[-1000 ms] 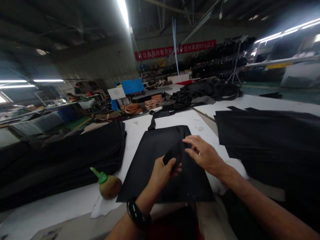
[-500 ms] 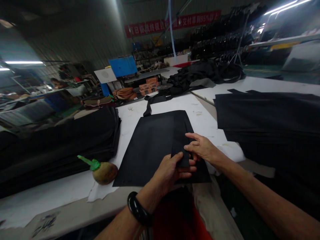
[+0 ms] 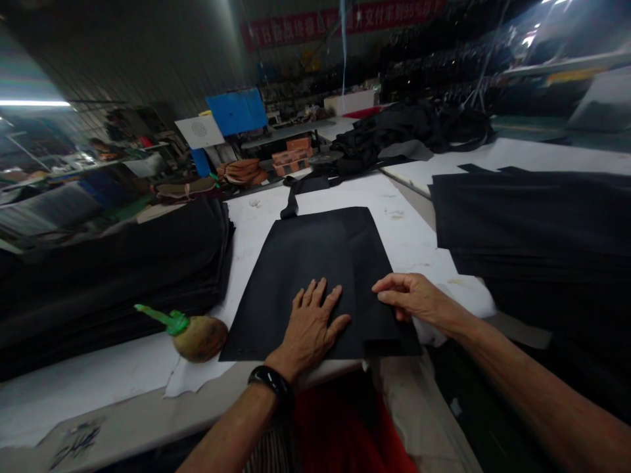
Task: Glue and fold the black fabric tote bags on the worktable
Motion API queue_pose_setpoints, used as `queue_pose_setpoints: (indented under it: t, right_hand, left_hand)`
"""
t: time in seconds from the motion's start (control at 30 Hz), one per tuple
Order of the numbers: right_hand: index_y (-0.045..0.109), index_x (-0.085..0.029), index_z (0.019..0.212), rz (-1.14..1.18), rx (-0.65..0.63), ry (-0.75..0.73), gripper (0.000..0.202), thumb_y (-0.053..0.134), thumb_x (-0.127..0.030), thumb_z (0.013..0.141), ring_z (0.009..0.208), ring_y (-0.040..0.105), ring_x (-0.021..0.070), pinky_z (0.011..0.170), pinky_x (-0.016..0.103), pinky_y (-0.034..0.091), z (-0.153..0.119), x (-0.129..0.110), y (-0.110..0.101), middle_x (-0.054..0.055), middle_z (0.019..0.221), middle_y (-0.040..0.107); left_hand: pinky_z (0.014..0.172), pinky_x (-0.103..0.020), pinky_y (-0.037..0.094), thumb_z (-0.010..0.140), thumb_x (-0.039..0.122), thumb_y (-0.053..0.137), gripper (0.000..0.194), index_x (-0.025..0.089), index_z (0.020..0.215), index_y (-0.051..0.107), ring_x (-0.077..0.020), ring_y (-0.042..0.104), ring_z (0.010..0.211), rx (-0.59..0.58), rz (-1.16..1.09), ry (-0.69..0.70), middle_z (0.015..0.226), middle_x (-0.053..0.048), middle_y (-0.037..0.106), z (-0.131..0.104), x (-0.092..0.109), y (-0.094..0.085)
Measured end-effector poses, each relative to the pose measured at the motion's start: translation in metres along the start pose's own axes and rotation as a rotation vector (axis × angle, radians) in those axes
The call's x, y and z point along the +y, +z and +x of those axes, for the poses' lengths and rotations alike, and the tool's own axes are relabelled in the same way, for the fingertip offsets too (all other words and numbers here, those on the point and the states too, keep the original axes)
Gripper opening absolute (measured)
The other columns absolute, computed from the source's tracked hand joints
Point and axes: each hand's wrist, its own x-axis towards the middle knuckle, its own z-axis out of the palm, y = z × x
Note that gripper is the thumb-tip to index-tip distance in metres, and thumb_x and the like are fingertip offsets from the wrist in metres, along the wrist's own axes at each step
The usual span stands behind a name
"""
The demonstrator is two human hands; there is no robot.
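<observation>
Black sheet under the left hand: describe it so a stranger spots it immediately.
Start at the white table in the foreground. Between the black left stack and right stack, the black sheet lies near the front edge, under the flattened left hand. Unlike those thick piles, it lies thin and flat, with white showing on both sides.

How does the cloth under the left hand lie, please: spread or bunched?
Spread: the cloth lies flat, outer edges nearly straight, under the splayed left hand.

A red banner (image 3: 323,25) bears white Chinese characters, including "交付率到95%"; black scrawl (image 3: 77,441) on the table's front edge (image 3: 158,408) is illegible
</observation>
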Motion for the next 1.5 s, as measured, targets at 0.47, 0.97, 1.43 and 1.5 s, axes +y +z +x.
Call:
queue_pose_setpoints:
  t: [0.47,0.97,1.43,1.5]
  right_hand:
    - [0.062,-0.015,0.091,-0.078,0.040,0.039,0.027,0.061,-0.031,0.070,0.034,0.044,0.0080,0.034,0.017,0.030,0.025,0.015,-0.020,-0.006,0.040,0.051]
    - [0.062,-0.014,0.085,-0.145,0.061,0.025,0.018,0.060,-0.025,0.071,0.037,0.048,0.0072,0.037,0.018,0.032,0.024,0.003,-0.008,-0.008,0.045,0.050]
    - [0.063,-0.015,0.086,-0.194,0.058,0.007,0.019,0.060,-0.027,0.072,0.038,0.049,0.0073,0.039,0.019,0.035,0.024,0.006,-0.005,-0.007,0.053,0.054]
    - [0.063,-0.015,0.086,-0.201,0.058,0.005,0.019,0.060,-0.027,0.072,0.038,0.049,0.0074,0.039,0.019,0.035,0.024,0.005,-0.005,-0.007,0.052,0.054]
  left_hand:
    - [0.107,-0.048,0.023,0.090,0.050,0.039,0.051,0.024,0.134,0.039,-0.0285,0.028,0.133,0.011,-0.019,-0.048,0.142,-0.011,0.037,0.027,-0.007,-0.004]
    - [0.106,-0.046,0.031,0.092,0.032,0.045,0.034,0.021,0.124,0.049,-0.0251,0.034,0.131,0.079,-0.256,0.078,0.135,-0.010,0.045,0.026,-0.008,-0.003]
    - [0.106,-0.047,0.030,0.090,0.038,0.048,0.033,0.025,0.121,0.054,-0.0258,0.029,0.133,0.029,-0.361,0.215,0.136,-0.009,0.044,0.028,0.003,-0.001]
    - [0.106,-0.047,0.029,0.090,0.040,0.048,0.035,0.025,0.121,0.053,-0.0258,0.028,0.133,0.018,-0.359,0.222,0.136,-0.009,0.043,0.028,0.003,-0.001]
